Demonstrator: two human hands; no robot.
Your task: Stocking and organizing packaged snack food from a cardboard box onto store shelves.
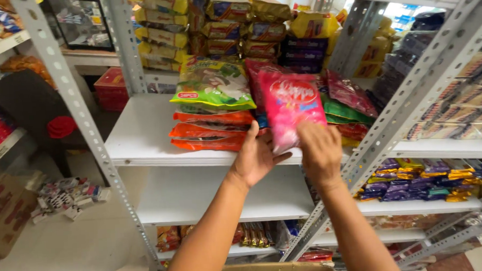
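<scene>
- White metal shelf point(138, 140): bare room at its left, stacked orange and green snack bags point(212, 107) at centre.
- Pink glossy plastic snack bag point(292, 109): upright, long axis vertical, tilted slightly left, above the shelf's near edge.
- Right hand point(320, 151): grip closed on the bag's bottom edge.
- Left hand point(255, 157): open, palm touching the bag's lower left.

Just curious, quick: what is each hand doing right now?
Left hand: open, under the pink packet.
Right hand: closed on the pink packet's lower edge.
</scene>
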